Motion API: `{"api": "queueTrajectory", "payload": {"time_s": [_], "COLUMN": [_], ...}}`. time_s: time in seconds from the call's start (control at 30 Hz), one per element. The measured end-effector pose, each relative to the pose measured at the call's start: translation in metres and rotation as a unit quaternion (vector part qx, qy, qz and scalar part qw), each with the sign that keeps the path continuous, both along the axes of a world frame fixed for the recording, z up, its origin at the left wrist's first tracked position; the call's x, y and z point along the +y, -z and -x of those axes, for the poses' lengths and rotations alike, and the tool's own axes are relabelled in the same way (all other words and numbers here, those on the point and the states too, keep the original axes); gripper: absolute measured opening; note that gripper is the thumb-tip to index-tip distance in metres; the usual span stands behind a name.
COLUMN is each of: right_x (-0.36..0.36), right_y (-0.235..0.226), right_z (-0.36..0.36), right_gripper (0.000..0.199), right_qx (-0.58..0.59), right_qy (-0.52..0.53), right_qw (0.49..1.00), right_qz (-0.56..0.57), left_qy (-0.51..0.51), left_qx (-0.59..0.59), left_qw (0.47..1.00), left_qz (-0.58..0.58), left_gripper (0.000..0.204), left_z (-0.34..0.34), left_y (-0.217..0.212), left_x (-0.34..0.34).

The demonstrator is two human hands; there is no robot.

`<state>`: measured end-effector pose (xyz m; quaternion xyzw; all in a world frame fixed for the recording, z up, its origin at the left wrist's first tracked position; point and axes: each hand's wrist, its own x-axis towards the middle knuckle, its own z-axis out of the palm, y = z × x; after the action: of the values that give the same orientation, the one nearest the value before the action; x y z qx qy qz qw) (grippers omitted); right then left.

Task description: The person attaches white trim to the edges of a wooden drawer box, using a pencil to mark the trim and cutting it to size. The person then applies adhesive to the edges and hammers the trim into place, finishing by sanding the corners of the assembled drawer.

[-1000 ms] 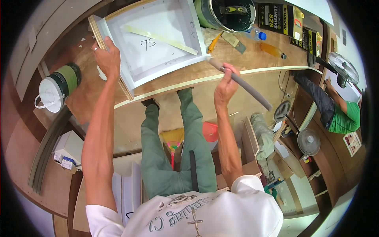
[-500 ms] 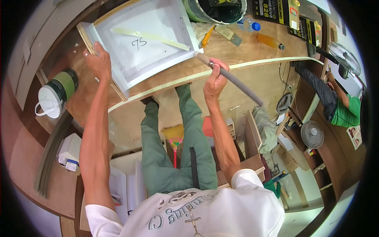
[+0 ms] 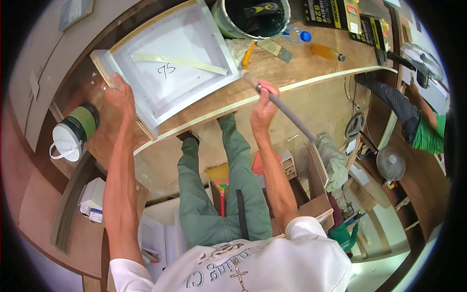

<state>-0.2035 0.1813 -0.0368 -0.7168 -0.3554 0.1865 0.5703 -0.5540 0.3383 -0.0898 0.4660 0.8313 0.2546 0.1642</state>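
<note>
A shallow white box with bare plywood edges [image 3: 168, 109] lies on the workbench, a pale yellow strip [image 3: 180, 63] slanting across its inside. My left hand [image 3: 120, 100] is closed round the box's left plywood side, thumb over the rim. In my right hand [image 3: 263, 109], pinched between thumb and fingers, is a long grey strip [image 3: 294, 120]. Its beige upper end reaches the box's right corner; whether the two touch I cannot tell. Its other part slants down to the right, past the bench edge.
A large bucket [image 3: 228, 24] stands behind the box, near a putty knife [image 3: 275, 50], a blue-capped bottle [image 3: 294, 35] and an orange bottle [image 3: 325, 51]. A lidded tub [image 3: 75, 131] lies at left, above several long strips [image 3: 73, 209]. Fans [image 3: 390, 163] and a person in green [image 3: 428, 134] are at right.
The whole view has shifted slightly, so the bench and box appear a little lower. Both hands keep their grips, and the strip stays by the box's right corner.
</note>
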Motion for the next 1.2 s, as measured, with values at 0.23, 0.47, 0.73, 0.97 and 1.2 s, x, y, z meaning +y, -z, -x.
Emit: {"api": "queueTrajectory", "payload": {"time_s": [0.23, 0.47, 0.73, 0.97, 1.2], "right_x": [0.014, 0.007, 0.047, -0.18, -0.518], "right_y": [0.008, 0.197, 0.178, 0.086, 0.031], "right_z": [-0.058, -0.19, -0.105, 0.006, 0.142], "right_gripper": [0.032, 0.043, 0.034, 0.026, 0.039], "right_qx": [-0.014, 0.044, 0.059, 0.154, 0.096], "right_qy": [0.062, 0.104, 0.263, 0.302, 0.499], "right_qw": [0.992, 0.953, 0.939, 0.916, 0.724], "right_qz": [0.112, 0.283, 0.213, 0.213, 0.466], "left_qy": [0.053, 0.062, 0.169, 0.247, 0.026], "left_qx": [0.049, 0.017, 0.317, 0.512, 0.137], "left_qw": [0.997, 0.986, 0.924, 0.82, 0.983], "left_qz": [0.03, 0.154, 0.132, 0.064, 0.117], "left_gripper": [0.059, 0.059, 0.038, 0.041, 0.054], "left_z": [-0.003, -0.022, 0.061, 0.066, 0.023], "left_y": [-0.024, -0.011, 0.041, 0.066, 0.058], "left_x": [-0.001, -0.007, 0.018, 0.039, 0.021]}}
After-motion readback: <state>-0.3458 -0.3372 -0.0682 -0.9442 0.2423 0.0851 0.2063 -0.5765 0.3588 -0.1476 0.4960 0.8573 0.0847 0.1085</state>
